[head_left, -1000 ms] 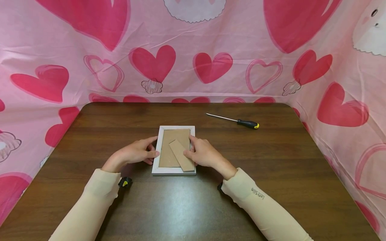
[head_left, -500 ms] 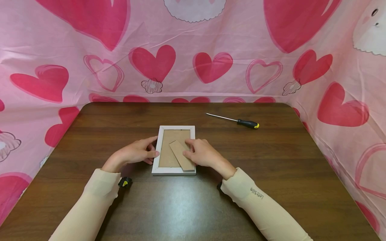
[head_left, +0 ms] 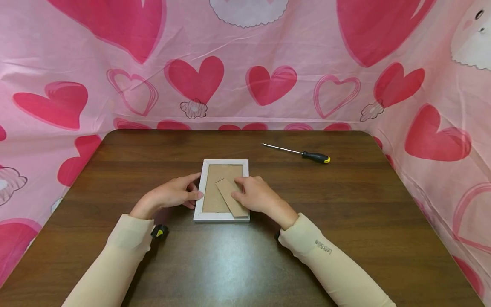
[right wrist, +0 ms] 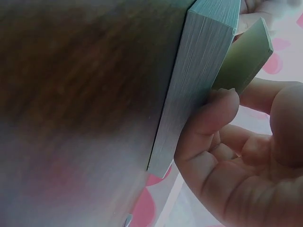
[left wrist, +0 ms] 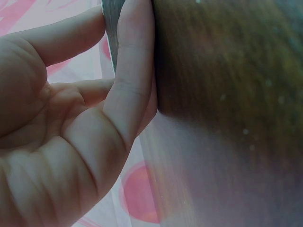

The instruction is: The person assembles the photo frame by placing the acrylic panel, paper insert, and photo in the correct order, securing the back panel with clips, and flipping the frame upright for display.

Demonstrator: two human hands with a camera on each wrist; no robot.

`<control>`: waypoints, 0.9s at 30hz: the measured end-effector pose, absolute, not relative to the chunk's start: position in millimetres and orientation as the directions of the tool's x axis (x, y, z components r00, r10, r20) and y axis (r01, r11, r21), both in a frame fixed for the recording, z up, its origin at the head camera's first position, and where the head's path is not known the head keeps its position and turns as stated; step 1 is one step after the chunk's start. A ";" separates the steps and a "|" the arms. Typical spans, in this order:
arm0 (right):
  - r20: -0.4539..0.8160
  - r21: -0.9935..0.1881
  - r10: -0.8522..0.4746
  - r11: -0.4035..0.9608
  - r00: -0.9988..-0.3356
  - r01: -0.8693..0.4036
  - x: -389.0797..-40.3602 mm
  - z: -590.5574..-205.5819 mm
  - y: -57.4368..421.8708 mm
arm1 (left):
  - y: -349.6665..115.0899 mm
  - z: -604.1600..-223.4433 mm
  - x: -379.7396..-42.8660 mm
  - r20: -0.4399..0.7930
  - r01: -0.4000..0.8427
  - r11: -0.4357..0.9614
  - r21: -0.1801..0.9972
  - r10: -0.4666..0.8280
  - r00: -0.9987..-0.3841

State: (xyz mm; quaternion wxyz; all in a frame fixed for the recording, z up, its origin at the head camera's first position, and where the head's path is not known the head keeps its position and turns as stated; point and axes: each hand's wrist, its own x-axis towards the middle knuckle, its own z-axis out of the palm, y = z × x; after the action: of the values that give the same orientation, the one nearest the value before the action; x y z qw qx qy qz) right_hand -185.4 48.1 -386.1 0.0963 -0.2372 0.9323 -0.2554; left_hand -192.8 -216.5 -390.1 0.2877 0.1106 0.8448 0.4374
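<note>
A white picture frame [head_left: 221,217] lies back side up on the table, with a brown backing board [head_left: 213,198] inside its rim. Slanting across its lower right is a cardboard stand [head_left: 232,198], its lower end over the rim. My left hand [head_left: 172,194] holds the left edge, thumb on the rim and fingers along the side. At the right edge, my right hand [head_left: 258,195] has its thumb on the stand and its index finger over the board. In the right wrist view, the stand [right wrist: 246,56] tilts up from the frame [right wrist: 194,75], between thumb and fingers.
A screwdriver [head_left: 315,157] with a black and yellow handle lies behind the frame to the right. The brown wooden table [head_left: 345,213] meets pink cloth [head_left: 234,42] printed with hearts at the back and sides.
My right index finger has shifted from the frame's right rim inward over the backing board. The left hand and the frame stay in place.
</note>
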 end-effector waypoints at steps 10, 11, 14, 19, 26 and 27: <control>-0.048 -0.481 -0.460 0.789 -0.887 -0.383 -182.1 -383.7 45.5 | -216.3 -390.0 -192.9 -0.391 -0.069 0.591 0.804 0.437 -0.810; -0.048 -0.479 -0.459 0.790 -0.887 -0.383 -182.0 -383.8 45.5 | -216.3 -390.0 -192.9 -0.390 -0.068 0.592 0.803 0.436 -0.811; -0.046 -0.470 -0.460 0.793 -0.887 -0.387 -182.0 -384.2 45.5 | -216.3 -389.7 -192.8 -0.387 -0.061 0.591 0.804 0.443 -0.809; -0.046 -0.466 -0.461 0.795 -0.886 -0.389 -181.5 -384.5 46.1 | -216.1 -389.5 -192.8 -0.393 -0.070 0.592 0.803 0.437 -0.809; -0.061 -0.468 -0.462 0.797 -0.885 -0.383 -182.1 -384.6 46.3 | -215.9 -389.4 -192.2 -0.388 -0.055 0.606 0.794 0.436 -0.812; -0.063 -0.469 -0.463 0.796 -0.884 -0.383 -182.2 -384.6 46.3 | -215.7 -389.1 -192.0 -0.387 -0.050 0.608 0.792 0.436 -0.812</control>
State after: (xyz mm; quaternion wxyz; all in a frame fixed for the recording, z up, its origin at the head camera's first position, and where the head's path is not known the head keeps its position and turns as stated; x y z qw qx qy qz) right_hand -182.2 46.3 -384.6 0.0874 -0.2241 0.9436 -0.2277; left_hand -192.0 -215.7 -389.1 0.2844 0.1134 0.8504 0.4279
